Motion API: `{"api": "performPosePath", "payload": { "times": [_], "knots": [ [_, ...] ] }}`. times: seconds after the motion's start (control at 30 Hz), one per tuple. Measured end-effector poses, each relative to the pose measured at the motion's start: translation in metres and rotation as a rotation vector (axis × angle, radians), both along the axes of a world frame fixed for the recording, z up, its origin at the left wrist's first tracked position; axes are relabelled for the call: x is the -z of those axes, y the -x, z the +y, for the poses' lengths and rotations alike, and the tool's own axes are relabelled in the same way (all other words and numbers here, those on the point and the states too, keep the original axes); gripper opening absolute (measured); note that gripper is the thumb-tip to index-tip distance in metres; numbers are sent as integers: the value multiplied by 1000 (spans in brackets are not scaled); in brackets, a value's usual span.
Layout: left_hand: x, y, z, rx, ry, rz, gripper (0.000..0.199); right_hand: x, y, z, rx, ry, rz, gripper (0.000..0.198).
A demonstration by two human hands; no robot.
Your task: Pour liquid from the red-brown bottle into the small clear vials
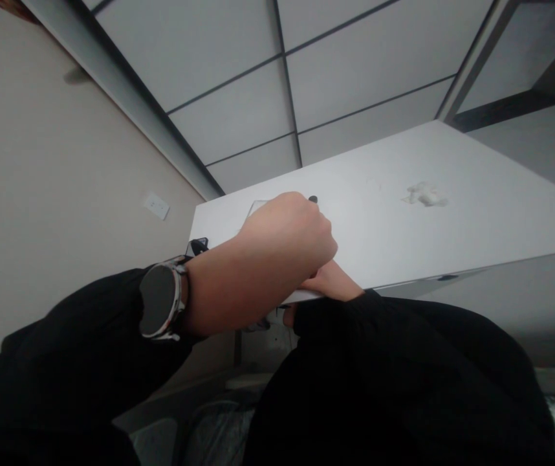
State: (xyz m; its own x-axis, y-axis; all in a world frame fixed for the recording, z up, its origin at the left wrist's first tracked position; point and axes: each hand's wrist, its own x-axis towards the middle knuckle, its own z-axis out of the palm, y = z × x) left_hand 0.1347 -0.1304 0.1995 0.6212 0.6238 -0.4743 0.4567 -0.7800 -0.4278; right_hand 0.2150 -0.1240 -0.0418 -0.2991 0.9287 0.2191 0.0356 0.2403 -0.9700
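Note:
My left hand [301,230], with a watch [158,299] on its wrist, is closed in a fist above the white tabletop [369,213] near its front edge. A small dark tip [313,199] shows just past the knuckles; whether it belongs to something in the fist is unclear. Tucked under and behind the left hand is my right hand [333,281]. Its fingers are mostly covered, and so is anything between the two hands. The pale-edged corner of a flat object [257,206] peeks out behind the left wrist.
A crumpled whitish piece [425,194] lies toward the right of the tabletop. At the left end sits a small black object [197,246]. Beyond are a panelled partition [239,97] and a wall with an outlet [156,206]. Clear plastic wrapping [219,427] shows below.

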Motion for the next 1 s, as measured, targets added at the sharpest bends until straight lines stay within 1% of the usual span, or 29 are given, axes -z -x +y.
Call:
{"api": "performPosePath", "payload": {
  "times": [0.2,0.3,0.37,0.47,0.57,0.63,0.73,0.8,0.83,0.9,1.0],
  "knots": [
    [-1,-3,-1,12,-2,4,23,9,1,2,2,-13,-3,74],
    [1,0,0,9,0,-32,23,14,2,4,21,-37,-14,72],
    [3,1,0,3,-13,-68,23,13,2,4,24,-39,-19,70],
    [5,0,1,-8,-29,-63,26,7,1,2,24,-20,-20,68],
    [0,-2,-1,0,-17,-24,27,1,0,0,18,6,-5,71],
    [-6,2,-3,30,-22,11,27,2,0,-1,18,16,22,77],
    [-11,21,-5,53,-64,39,29,8,1,1,22,3,49,91],
    [-8,41,-4,57,-106,-9,30,13,1,3,17,-15,55,97],
    [-5,52,-2,63,-135,-58,35,15,2,4,14,-20,59,99],
    [4,73,1,56,-181,-152,50,17,1,4,4,-21,64,101],
    [19,98,4,-28,-179,-286,58,17,1,4,-9,-7,63,103]
  ]
}}
